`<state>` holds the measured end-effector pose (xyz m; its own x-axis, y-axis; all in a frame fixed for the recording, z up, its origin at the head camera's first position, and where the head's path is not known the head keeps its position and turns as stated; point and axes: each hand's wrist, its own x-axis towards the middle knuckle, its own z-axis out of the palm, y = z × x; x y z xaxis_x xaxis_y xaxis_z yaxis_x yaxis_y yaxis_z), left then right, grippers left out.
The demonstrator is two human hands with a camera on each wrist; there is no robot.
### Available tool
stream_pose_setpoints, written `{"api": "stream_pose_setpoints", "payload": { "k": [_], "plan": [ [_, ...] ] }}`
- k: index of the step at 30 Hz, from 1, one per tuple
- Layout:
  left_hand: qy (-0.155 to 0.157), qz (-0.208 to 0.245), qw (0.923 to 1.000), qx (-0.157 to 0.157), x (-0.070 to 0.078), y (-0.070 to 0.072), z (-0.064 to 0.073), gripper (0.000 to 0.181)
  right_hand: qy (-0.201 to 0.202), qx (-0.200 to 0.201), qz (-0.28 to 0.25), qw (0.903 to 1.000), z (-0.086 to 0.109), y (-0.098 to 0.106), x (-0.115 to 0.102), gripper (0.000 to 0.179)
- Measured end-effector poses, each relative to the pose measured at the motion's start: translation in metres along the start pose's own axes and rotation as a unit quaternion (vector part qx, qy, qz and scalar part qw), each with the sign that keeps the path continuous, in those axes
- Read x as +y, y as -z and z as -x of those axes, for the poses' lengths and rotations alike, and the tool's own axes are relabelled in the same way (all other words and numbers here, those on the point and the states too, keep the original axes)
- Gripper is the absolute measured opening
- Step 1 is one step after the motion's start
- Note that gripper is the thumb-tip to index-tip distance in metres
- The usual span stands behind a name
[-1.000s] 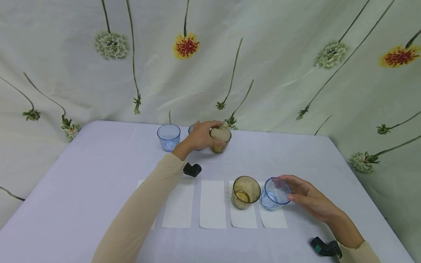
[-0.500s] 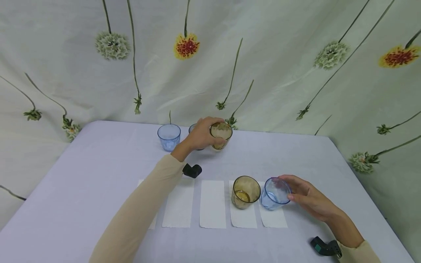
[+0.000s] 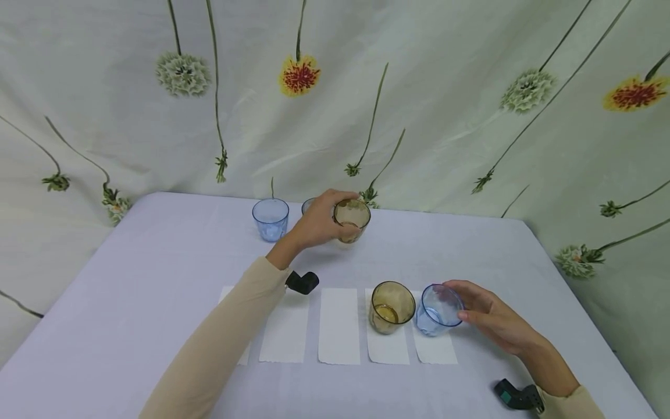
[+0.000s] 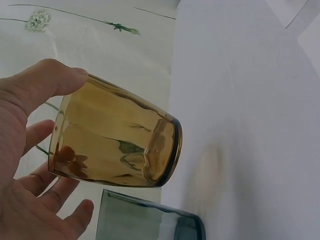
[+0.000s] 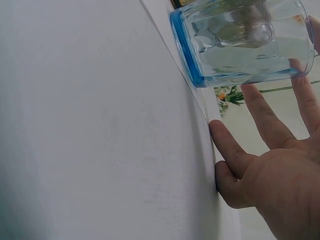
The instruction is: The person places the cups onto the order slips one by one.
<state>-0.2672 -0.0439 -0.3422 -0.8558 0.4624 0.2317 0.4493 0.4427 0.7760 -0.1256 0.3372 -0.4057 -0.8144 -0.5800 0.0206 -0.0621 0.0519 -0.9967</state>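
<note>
At the back of the table my left hand (image 3: 316, 224) holds an amber glass (image 3: 353, 220) between thumb and fingers. In the left wrist view, that glass's base is off the cloth, with a soft shadow beside it. A grey-blue glass (image 4: 150, 220) stands behind this hand, mostly hidden in the head view. My right hand (image 3: 497, 320) holds a light blue glass (image 3: 438, 311), thumb and fingers at its rim and side. The blue glass stands on the rightmost paper strip (image 3: 438, 349). A second amber glass (image 3: 391, 311) stands just left of it on the neighbouring strip.
Another blue glass (image 3: 270, 221) stands at the back left. More white paper strips (image 3: 339, 326) lie in a row, some partly under the left sleeve (image 3: 225, 331). Black wrist devices (image 3: 303, 283) sit at both cuffs. A flower-print cloth (image 3: 434, 116) hangs behind the table.
My left hand has lifted the amber glass slightly off the table, and its wrist has come a little nearer. The right hand and its blue glass stay in place.
</note>
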Motion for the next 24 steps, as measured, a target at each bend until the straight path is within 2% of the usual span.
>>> {"api": "stream_pose_setpoints", "payload": {
  "k": [9, 15, 24],
  "plan": [
    [-0.007, -0.003, 0.9999, -0.011, 0.004, 0.001, 0.010, 0.070, 0.003, -0.003, -0.009, 1.0000, 0.000, -0.001, 0.000, 0.050],
    [-0.011, -0.002, 0.9998, -0.017, 0.014, 0.002, 0.018, 0.071, -0.005, 0.007, 0.000, 1.0000, 0.001, -0.001, 0.000, 0.050],
    [-0.033, -0.005, 0.9991, -0.026, 0.023, 0.004, 0.034, 0.072, -0.008, 0.005, 0.001, 1.0000, 0.000, -0.002, -0.001, 0.050]
  ]
}}
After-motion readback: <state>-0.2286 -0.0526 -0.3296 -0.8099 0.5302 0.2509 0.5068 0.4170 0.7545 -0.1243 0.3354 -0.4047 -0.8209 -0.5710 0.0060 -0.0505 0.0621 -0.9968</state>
